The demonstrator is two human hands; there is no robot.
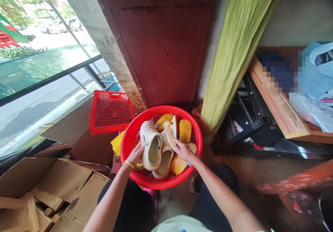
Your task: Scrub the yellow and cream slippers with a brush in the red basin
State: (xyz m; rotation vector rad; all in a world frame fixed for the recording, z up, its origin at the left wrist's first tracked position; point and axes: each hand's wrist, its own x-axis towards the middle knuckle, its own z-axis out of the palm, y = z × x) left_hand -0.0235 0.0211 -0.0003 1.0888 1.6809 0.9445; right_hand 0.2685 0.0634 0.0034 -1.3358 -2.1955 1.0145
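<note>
Head view: L hand grips a cream clog by its side, tilted over the red basin, prob. so drips land inside. R hand is wrapped round what looks like a brush, held nr the 2nd clog for a short reach. Yellow shoes crowd the far R, so space w/in the rim is tight. Crate just beside the L edge, door close behind; freer room above.

A maroon door stood between a weathered concrete pillar and a yellow-green curtain; daylight (strongest at left) lit the street outside, while the floor lay in shade.
</note>
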